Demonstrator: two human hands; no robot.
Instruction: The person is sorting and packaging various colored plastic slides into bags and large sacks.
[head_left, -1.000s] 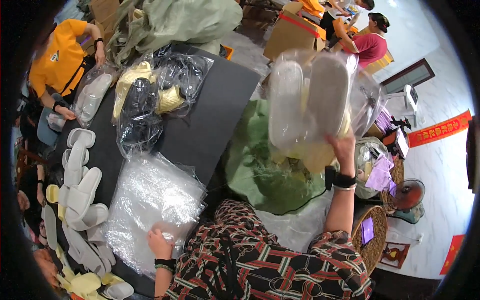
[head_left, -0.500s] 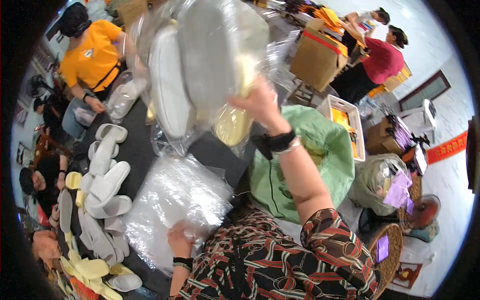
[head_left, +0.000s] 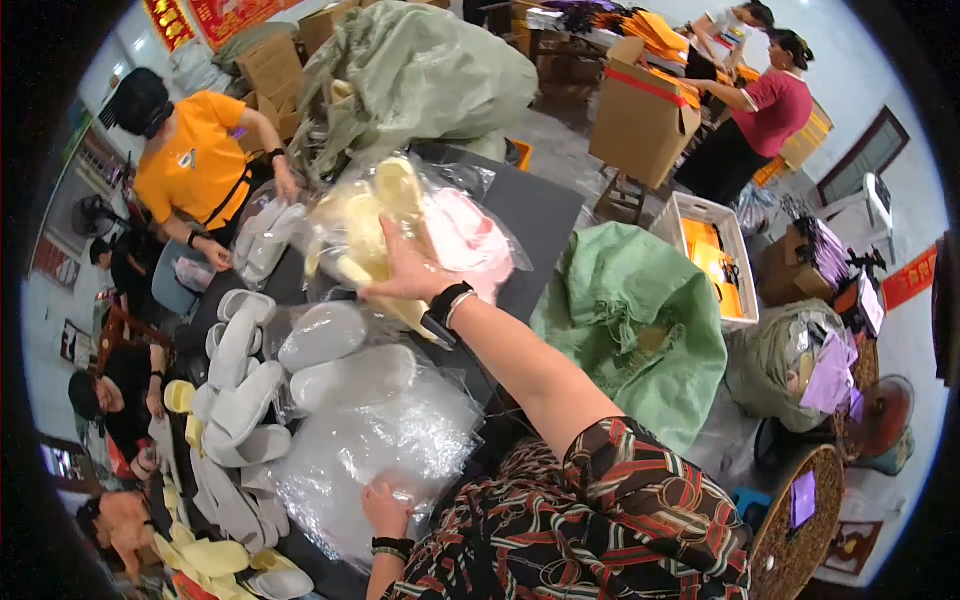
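Note:
My right hand [head_left: 408,265] reaches over the dark table and grips clear-bagged yellow slippers [head_left: 400,190]. Beside them, bagged pink slippers [head_left: 468,238] lie to the right. Closer to me, a pair of grey slippers [head_left: 355,378] in clear plastic rests on a stack of clear plastic bags [head_left: 365,450]. On the near part of that stack my left hand [head_left: 385,508] lies open, holding nothing. Loose grey slippers [head_left: 240,405] sit in a row to the left, with pale yellow slippers [head_left: 200,555] at the near end.
Across the table a person in orange [head_left: 205,165] handles bagged slippers [head_left: 268,240]. A large green sack [head_left: 640,320] stands to my right, near a white crate [head_left: 690,215]. Behind the table sits a pale plastic-wrapped bundle [head_left: 430,80]. Other people work at the left and far right.
My right hand has come down from a raised position to the table with the bagged yellow slippers. The bagged grey slippers now rest on the plastic bags. My left hand remains on the stack.

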